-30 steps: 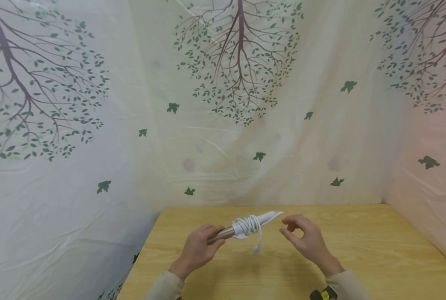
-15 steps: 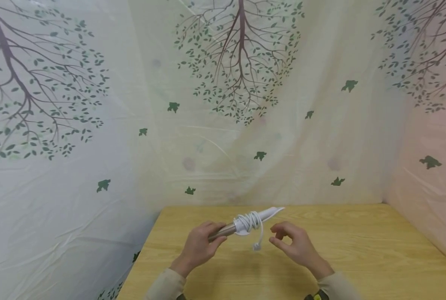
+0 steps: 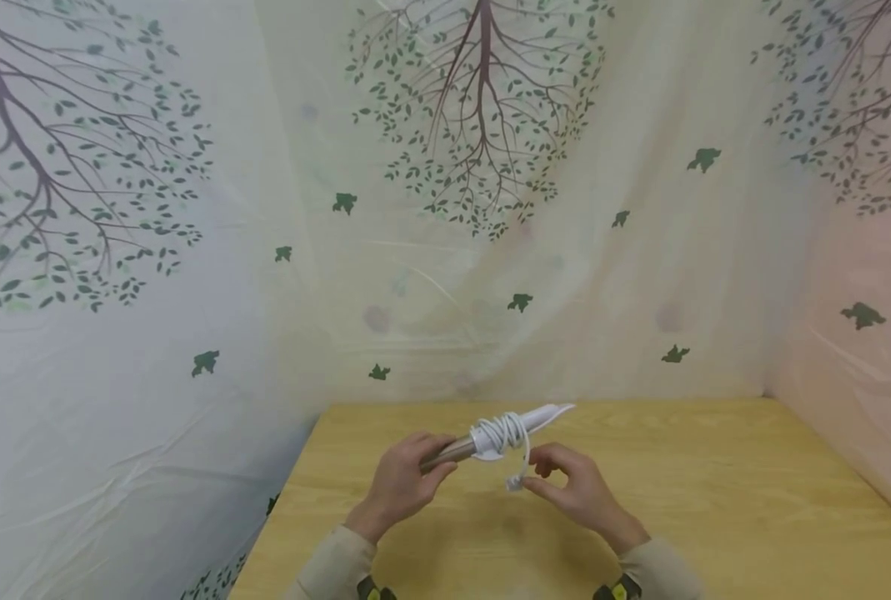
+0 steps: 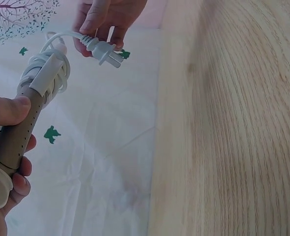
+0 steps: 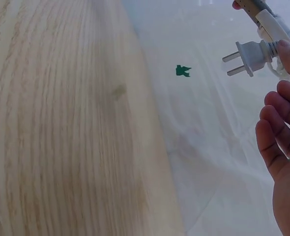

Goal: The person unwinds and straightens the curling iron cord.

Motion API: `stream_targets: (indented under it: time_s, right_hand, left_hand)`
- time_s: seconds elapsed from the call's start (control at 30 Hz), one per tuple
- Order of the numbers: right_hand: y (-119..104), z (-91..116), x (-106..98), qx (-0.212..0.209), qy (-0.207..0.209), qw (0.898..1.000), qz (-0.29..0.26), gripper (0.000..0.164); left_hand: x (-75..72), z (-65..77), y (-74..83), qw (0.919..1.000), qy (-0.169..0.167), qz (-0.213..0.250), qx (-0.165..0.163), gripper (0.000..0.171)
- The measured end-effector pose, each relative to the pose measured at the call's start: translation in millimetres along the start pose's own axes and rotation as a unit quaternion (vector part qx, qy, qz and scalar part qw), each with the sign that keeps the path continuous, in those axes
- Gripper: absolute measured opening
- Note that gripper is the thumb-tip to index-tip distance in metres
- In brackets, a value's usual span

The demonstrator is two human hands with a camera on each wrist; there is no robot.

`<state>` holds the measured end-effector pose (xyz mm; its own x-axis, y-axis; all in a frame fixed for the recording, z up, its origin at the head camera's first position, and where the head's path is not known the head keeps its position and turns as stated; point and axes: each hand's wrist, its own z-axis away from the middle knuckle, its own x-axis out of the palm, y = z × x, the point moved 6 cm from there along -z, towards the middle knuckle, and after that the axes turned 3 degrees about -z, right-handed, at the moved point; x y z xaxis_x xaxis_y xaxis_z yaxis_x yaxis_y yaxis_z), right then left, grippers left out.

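Observation:
A curling iron (image 3: 454, 452) with a brown perforated barrel and white handle (image 3: 541, 416) slants up to the right over the table. My left hand (image 3: 406, 482) grips it by the barrel, thumb along the top and fingers wrapped underneath. White cord (image 4: 34, 66) is wound in several loops about the handle, and its two-pin plug (image 5: 253, 56) hangs free on a short end. My right hand (image 3: 582, 493) is at that plug, thumb tip right at the cord's base. In the right wrist view its other fingers are loosely bent, spaced from the thumb.
Under both hands lies a wood-grain table (image 3: 715, 483). Pale sheeting (image 3: 445, 350) printed with trees and green leaves hangs behind it and on both sides. Black and yellow bands (image 3: 619, 588) circle both wrists.
My right hand has come left from beyond the handle's tip to the hanging plug. The left hand keeps its grip, and the curling iron has risen slightly in view.

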<state>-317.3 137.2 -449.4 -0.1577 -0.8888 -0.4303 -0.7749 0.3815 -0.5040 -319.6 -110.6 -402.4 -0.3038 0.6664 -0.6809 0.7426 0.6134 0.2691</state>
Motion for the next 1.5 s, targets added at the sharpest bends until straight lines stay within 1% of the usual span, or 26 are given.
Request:
stream_targets:
  time_s: [0.17, 0.3, 0.43, 0.5, 0.57, 0.8, 0.97, 1.2, 1.43, 1.5]
  right_hand:
    - [0, 7, 10, 0.006, -0.002, 1.0, -0.007, 0.029]
    - [-3, 10, 15, -0.007, -0.002, 1.0, -0.026, 0.027]
    - [-4, 11, 16, -0.018, -0.008, 0.999, -0.035, 0.026]
    - [-3, 12, 15, -0.016, -0.011, 0.999, -0.031, 0.025]
    - [-2, 13, 13, -0.022, -0.011, 0.999, -0.024, 0.023]
    - [2, 16, -3, -0.032, 0.001, 0.999, 0.024, 0.023]
    - [-2, 11, -18, -0.044, 0.003, 0.998, 0.051, 0.025]
    - [-11, 0, -37, -0.044, -0.012, 0.996, 0.076, 0.025]
    - [-22, -14, -54, -0.089, -0.028, 0.993, 0.073, 0.028]
    - [-25, -19, -60, -0.099, -0.032, 0.991, 0.081, 0.028]
  left_hand:
    - [1.8, 3.7, 0.2, 0.9999, -0.007, 0.003, -0.01, 0.031]
    - [2.3, 5.8, 0.9, 1.0, -0.002, 0.0, -0.009, 0.031]
    - [2.8, 6.9, 0.4, 1.0, 0.0, 0.0, -0.01, 0.03]
    - [3.0, 7.7, -0.6, 0.9999, -0.001, 0.001, -0.013, 0.03]
    - [2.8, 8.5, -1.5, 0.9999, 0.003, 0.0, -0.014, 0.031]
    - [4.1, 8.9, -4.9, 0.9999, 0.01, -0.004, -0.01, 0.032]
    - [3.4, 7.6, -7.9, 0.9996, 0.02, -0.019, -0.001, 0.034]
    - [1.8, 4.7, -10.7, 0.9994, 0.01, -0.033, -0.006, 0.033]
    - [2.3, 6.2, -10.4, 0.9992, -0.008, -0.035, -0.015, 0.032]
    - [3.8, 7.2, -11.1, 0.999, -0.016, -0.037, -0.018, 0.032]
